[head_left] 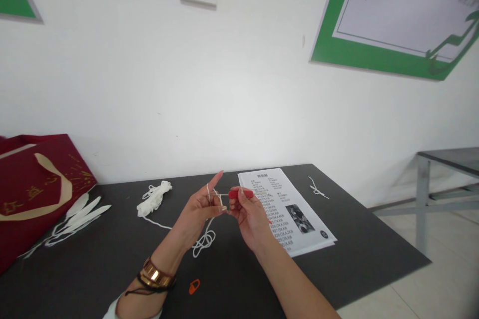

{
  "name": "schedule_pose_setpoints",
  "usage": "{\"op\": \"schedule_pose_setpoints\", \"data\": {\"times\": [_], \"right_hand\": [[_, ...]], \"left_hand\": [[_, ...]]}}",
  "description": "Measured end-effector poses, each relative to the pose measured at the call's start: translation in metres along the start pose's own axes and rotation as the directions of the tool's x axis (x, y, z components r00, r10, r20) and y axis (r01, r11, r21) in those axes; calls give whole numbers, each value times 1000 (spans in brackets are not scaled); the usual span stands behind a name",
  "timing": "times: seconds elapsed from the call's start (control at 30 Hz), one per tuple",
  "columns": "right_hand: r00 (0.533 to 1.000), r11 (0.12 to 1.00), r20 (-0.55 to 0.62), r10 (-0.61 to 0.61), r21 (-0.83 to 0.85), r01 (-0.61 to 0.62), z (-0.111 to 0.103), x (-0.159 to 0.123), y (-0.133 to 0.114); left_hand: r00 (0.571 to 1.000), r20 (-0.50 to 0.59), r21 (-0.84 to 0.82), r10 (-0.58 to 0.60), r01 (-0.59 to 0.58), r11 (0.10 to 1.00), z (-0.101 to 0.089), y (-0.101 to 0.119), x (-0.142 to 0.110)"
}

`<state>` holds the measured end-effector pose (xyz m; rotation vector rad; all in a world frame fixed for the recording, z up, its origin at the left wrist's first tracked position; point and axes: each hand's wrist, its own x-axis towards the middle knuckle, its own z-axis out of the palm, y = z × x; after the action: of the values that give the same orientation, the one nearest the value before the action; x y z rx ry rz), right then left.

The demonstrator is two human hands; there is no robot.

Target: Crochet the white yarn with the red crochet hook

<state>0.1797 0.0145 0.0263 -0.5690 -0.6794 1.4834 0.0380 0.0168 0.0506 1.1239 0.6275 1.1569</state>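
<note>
My right hand [249,214] is closed around the red handle of a crochet hook [235,194], whose thin shaft points left toward the other hand. White yarn [208,190] loops over the raised index finger of my left hand [202,207], and its thumb and other fingers pinch the yarn near the hook's tip. What exactly sits at that pinch is too small to make out. A loose tangle of yarn [204,243] lies on the table below the hands. From it a strand runs left to a white yarn skein [154,198].
Printed pattern sheets [299,209] lie right of my hands on the dark table [359,259]. A short yarn scrap [318,189] is beyond them. An orange stitch marker [194,286] lies near the front. White leaf-shaped pieces [82,214] rest by a red bag [37,179] at left.
</note>
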Motion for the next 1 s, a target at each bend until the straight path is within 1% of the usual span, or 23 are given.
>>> {"op": "schedule_pose_setpoints", "data": {"times": [0.1,0.23,0.4,0.57,0.8,1.0], "right_hand": [[1000,1000,-12,8,1,-8,0,0,-1],[1000,1000,-7,16,7,-16,-2,0,-5],[999,999,9,34,3,-34,-4,1,-6],[999,1000,7,31,3,-31,-3,0,-5],[1000,1000,-11,-1,8,1,0,0,-4],[999,999,-24,-30,-37,29,-1,0,-6]], "left_hand": [[1000,17,26,9,-9,1000,-2,-2,1],[1000,20,38,-10,9,999,-4,0,2],[998,46,28,-38,37,999,0,5,-1],[998,37,32,-56,55,998,3,9,-2],[999,39,80,-27,24,996,1,7,-2],[1000,-11,164,24,-22,986,0,1,2]]}}
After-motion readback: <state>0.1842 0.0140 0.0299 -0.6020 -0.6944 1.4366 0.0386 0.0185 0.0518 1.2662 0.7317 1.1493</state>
